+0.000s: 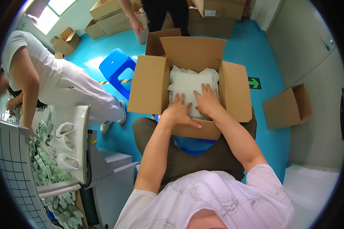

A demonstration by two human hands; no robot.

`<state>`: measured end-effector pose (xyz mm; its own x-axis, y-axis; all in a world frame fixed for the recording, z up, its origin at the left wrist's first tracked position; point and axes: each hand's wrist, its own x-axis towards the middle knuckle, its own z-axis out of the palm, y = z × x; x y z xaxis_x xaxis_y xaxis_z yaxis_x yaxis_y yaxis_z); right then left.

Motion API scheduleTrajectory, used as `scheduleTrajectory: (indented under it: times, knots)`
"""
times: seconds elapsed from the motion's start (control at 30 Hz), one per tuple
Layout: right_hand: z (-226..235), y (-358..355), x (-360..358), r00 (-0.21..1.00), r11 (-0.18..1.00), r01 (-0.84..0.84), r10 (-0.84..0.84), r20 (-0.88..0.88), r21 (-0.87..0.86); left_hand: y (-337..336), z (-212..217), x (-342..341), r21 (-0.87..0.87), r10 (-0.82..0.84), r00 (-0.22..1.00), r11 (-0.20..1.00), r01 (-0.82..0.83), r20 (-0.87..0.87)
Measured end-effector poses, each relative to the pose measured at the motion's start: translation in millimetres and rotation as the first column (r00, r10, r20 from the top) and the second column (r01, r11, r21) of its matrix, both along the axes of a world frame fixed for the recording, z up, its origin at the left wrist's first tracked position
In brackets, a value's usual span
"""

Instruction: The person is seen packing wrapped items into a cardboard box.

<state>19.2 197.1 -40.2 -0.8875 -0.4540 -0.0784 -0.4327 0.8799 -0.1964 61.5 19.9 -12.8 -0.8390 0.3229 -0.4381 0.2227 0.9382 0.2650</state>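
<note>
Both hands (pixel 193 105) on bagged bundle (pixel 189 82)

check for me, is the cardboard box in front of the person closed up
No, the cardboard box has its flaps spread open, and the left hand and right hand press flat on the white bag inside it.

We're looking at a packing workroom: a bright blue floor (pixel 256 45) with a green arrow marker (pixel 253 83) at three o'clock, cardboard cartons (pixel 107 15) stacked at twelve, an open box (pixel 286 107) lying at four, and at eight a work table (pixel 74 152) heaped with small green packets (pixel 46 168), a co-worker (pixel 46 72) bent over it
</note>
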Motion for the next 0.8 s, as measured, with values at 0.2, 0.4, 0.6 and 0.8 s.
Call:
scheduleTrajectory:
  times: [0.2,0.4,0.6,0.8]
  knots:
    - [-3.9,-2.7,-2.4,0.999,0.997,-0.008,0.005,0.034,0.075,3.9,20.3,17.9,-0.045,0.004,0.985,0.999,-0.012,-0.174]
    - [0.5,1.1,-0.1,0.991,0.993,-0.1,0.094,-0.091,-0.06,15.0,15.4,70.5,-0.035,0.025,0.878,0.998,-0.048,-0.479]
    - [9.1,-11.4,-3.7,0.993,0.99,-0.097,0.09,0.076,0.105,11.7,-10.5,84.2,0.156,0.132,0.814,0.986,-0.052,-0.566]
    - [11.2,-8.8,-7.4,0.997,0.991,-0.006,-0.004,0.073,0.131,14.6,-9.7,81.7,0.212,0.152,0.8,0.977,-0.032,-0.58]
